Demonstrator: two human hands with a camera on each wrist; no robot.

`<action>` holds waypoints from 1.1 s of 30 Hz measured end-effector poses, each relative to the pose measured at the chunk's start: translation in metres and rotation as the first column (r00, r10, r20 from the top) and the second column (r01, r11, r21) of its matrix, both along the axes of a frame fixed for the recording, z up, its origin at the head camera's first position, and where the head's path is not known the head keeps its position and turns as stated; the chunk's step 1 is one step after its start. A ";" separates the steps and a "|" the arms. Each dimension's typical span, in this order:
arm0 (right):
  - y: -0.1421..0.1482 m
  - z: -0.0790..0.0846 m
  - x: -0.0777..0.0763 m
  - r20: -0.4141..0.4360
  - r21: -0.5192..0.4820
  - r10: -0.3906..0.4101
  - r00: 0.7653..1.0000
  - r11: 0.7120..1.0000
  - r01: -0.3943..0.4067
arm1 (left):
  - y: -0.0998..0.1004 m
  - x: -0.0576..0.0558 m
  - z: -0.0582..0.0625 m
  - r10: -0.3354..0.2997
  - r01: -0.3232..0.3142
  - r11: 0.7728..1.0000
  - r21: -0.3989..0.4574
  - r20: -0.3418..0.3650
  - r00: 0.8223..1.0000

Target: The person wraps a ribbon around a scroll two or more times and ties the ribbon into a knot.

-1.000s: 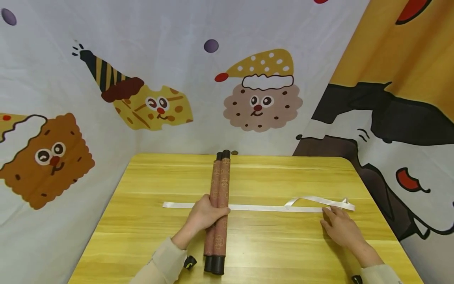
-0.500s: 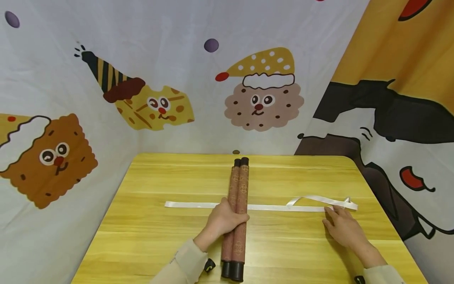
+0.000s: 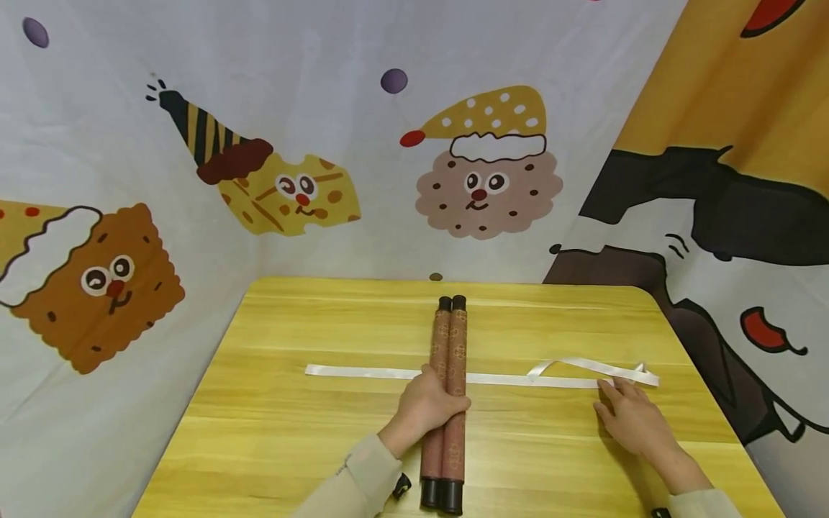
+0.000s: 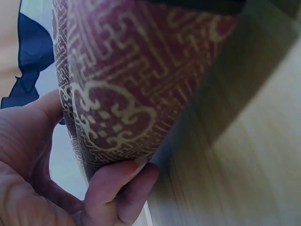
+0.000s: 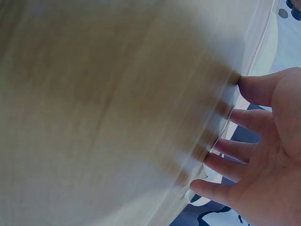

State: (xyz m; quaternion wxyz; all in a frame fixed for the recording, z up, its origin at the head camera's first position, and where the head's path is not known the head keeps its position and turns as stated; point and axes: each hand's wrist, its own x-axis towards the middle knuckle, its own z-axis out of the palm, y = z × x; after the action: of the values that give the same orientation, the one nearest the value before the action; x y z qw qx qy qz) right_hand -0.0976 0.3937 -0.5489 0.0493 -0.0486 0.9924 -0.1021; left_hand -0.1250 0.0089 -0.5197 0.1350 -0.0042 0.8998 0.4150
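Observation:
Two rolled scrolls (image 3: 457,352) lie side by side, with reddish-brown patterned cloth and black end caps. My left hand (image 3: 424,404) grips both around the middle, its thumb across the top. In the left wrist view, the fingers (image 4: 101,193) curl under the patterned scroll (image 4: 117,103). A flat white ribbon (image 3: 363,372) runs left to right across the table, and the scrolls cross over it. My right hand (image 3: 633,421) presses its fingertips on the ribbon near its folded right end. The right wrist view shows those fingers (image 5: 225,167) spread and fairly straight against the tabletop.
The yellow wood-grain table (image 3: 311,316) has its back edge near a white cartoon-print cloth (image 3: 324,65). An orange and black print (image 3: 732,194) covers the right side. The ribbon's loose length (image 3: 586,366) loops back behind my right hand.
My left hand has moved the two scrolls to the right along the ribbon and slightly toward me. The right hand holds its place on the ribbon. The head view has shifted slightly.

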 end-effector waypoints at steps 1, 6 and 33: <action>0.000 0.000 0.000 0.001 0.000 -0.001 1.000 1.000 0.001 | 0.002 -0.001 -0.001 0.000 -0.001 1.000 -0.014 -0.008 1.000; 0.000 0.000 0.001 -0.001 0.004 -0.001 1.000 1.000 0.001 | 0.008 -0.004 -0.002 0.029 -0.030 0.999 -0.040 -0.013 0.999; -0.002 0.002 0.001 -0.007 0.013 0.003 1.000 1.000 -0.003 | 0.025 0.002 -0.010 -0.011 -0.018 0.961 -0.276 -0.106 0.994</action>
State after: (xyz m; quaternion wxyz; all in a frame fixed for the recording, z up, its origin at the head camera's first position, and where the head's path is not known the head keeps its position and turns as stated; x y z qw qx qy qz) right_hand -0.0965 0.3915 -0.5473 0.0461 -0.0499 0.9931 -0.0952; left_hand -0.1233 0.0339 -0.5301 0.0844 -0.0025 0.9548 0.2851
